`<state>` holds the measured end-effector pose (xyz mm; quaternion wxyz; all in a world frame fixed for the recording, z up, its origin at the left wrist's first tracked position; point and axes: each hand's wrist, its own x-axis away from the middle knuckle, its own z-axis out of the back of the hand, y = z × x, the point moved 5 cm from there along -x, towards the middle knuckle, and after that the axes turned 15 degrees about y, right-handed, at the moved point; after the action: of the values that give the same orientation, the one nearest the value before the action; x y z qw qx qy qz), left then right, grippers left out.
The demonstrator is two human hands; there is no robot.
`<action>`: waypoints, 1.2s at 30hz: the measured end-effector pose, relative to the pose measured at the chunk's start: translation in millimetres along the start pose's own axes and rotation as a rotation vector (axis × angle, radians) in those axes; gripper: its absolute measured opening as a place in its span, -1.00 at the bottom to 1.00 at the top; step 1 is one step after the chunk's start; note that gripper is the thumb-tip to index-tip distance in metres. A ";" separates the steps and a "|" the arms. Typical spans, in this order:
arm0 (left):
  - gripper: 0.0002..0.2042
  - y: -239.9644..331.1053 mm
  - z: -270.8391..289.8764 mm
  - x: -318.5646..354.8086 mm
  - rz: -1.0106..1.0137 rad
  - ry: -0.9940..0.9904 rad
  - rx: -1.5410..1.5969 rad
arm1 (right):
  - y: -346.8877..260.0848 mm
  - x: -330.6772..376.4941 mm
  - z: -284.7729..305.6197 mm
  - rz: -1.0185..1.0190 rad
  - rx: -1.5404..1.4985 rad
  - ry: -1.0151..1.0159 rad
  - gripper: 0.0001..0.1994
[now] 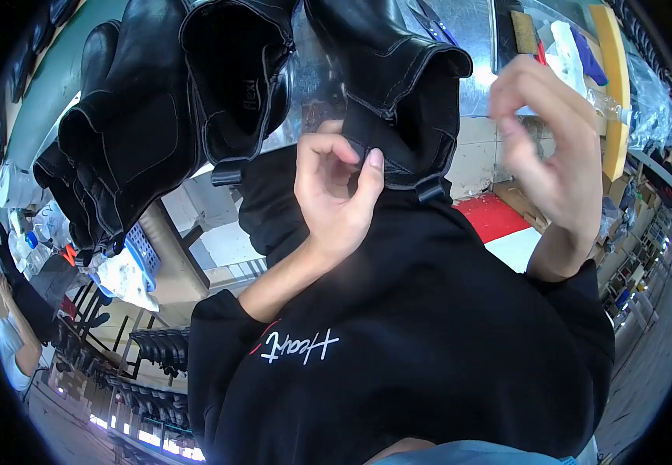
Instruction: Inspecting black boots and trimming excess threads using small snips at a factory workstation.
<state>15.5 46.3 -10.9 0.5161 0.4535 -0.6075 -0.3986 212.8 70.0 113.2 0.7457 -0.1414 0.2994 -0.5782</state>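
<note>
A black leather ankle boot [421,85] lies on the metal bench with its opening toward me. My left hand [340,186] is closed on the left edge of its opening, thumb and fingers pinching the dark upper. At the boot's near rim a black pull tab [430,188] sticks out. My right hand [549,132] is raised to the right of the boot, apart from it. Its fingers are curled toward the thumb and a little blurred; whether anything thin is between them I cannot make out.
More black boots [146,116] crowd the bench on the left, one opening [231,85] facing me. Blue-handled snips [433,23] lie behind the boot. A brush [523,35], a purple cloth [590,62] and a yellow edge strip [615,93] are at right. Another person [18,341] is at far left.
</note>
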 end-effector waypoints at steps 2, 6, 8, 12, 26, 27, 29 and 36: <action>-0.51 4.3 1.6 -1.0 -0.074 0.023 -0.054 | 26.1 13.3 5.6 -0.291 -0.101 0.074 -0.84; -0.59 3.0 -5.7 -1.2 -0.141 0.064 0.427 | 52.2 44.7 -13.5 -0.477 0.233 -0.130 -0.74; -0.64 10.4 -8.2 -6.2 -0.255 -0.001 0.203 | 46.8 51.9 -13.7 -0.432 0.148 0.035 -0.79; -0.68 22.7 -21.5 -8.1 -0.599 -0.091 -0.254 | 20.8 45.2 -14.8 -0.298 -0.137 0.350 -0.78; -0.51 22.0 -59.9 -7.5 -0.855 -0.371 -0.546 | 32.9 60.9 -0.8 -0.692 -0.144 0.456 -0.85; -0.52 21.7 -60.8 -7.8 -0.831 -0.414 -0.529 | 38.3 63.8 0.6 -0.692 -0.143 0.457 -0.85; -0.56 23.4 -63.2 -8.0 -0.809 -0.459 -0.529 | 57.0 77.2 -3.7 -0.883 -0.172 0.376 -0.84; -0.61 13.0 -37.9 -33.6 -0.623 0.005 -0.441 | 80.0 87.9 -10.7 -0.930 -0.322 0.392 -0.81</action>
<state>53.1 81.5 -1.8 0.4569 0.4954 -0.3387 -0.6566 281.9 11.4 35.4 0.3093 -0.2613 0.4237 -0.8103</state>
